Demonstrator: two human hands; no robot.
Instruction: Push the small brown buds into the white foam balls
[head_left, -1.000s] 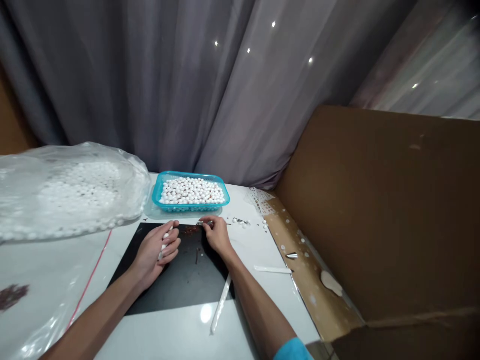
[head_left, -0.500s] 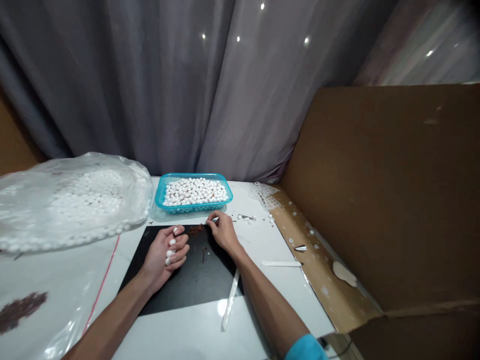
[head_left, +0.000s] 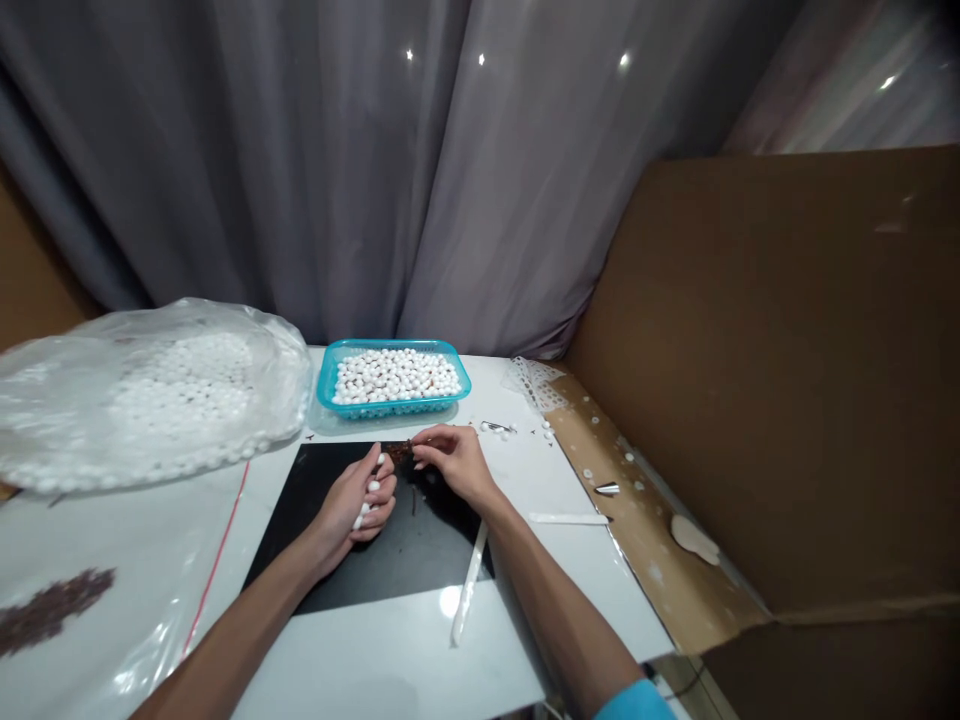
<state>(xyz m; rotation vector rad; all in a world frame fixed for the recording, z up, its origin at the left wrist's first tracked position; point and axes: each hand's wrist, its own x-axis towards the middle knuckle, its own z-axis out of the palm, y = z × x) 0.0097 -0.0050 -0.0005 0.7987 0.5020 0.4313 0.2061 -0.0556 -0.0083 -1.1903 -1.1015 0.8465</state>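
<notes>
My left hand [head_left: 346, 512] is closed, palm turned up, around several small white balls [head_left: 363, 515]; one more white ball sits at its thumb and fingertip. Just right of it, my right hand [head_left: 461, 468] pinches thumb and fingertips together at a small heap of reddish-brown bits [head_left: 396, 453]. Whatever lies between those fingertips is too small to make out. Both hands are over a black mat [head_left: 322, 595] on the white table. Behind them stands a blue plastic basket [head_left: 327, 392] filled with white balls, with some brown specks among them.
A clear bag of white balls [head_left: 176, 385] lies at the left, near a plastic bag with brown bits [head_left: 56, 610]. White sticks [head_left: 469, 590] rest at the mat's right edge and farther right. A metal piping tip [head_left: 607, 489] sits by the cardboard wall [head_left: 787, 380].
My left hand has moved right and turned its fingers in, bringing the ball at its thumb closer to my right hand. The right hand stays pinched by the brown heap. The view has shifted slightly.
</notes>
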